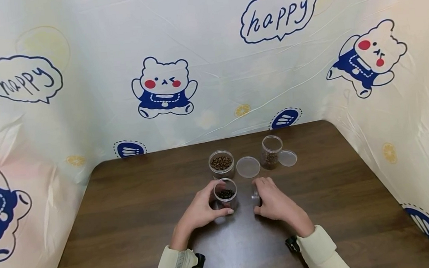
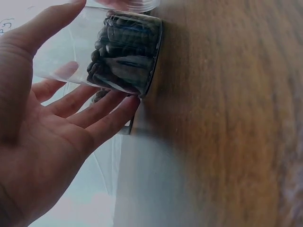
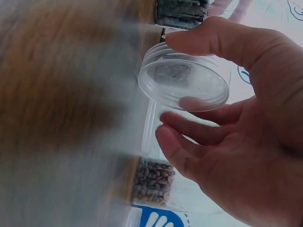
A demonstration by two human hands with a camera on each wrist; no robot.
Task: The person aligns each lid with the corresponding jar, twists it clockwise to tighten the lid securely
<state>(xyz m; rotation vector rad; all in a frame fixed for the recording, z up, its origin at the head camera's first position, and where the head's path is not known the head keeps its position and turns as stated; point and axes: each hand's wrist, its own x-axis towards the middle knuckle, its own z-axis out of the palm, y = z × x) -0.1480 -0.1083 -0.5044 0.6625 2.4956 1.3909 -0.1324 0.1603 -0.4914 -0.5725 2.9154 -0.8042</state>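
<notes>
A clear jar with dark coffee beans in its lower part stands upright on the table. My left hand grips it from the left, thumb on the near side and fingers round the far side. To the right, my right hand holds a clear screw lid tipped up on its edge. The thumb is at one side of its rim and a finger at the other. From above, most of that lid hides behind the hand. A gap separates the lid from the jar, whose top is uncovered.
Just behind the held jar is an uncovered jar of brown coffee beans. Another uncovered jar with brown beans stands farther right. One loose lid lies between them, and a second lid lies right of the farther jar. Printed cloth hangs behind the table.
</notes>
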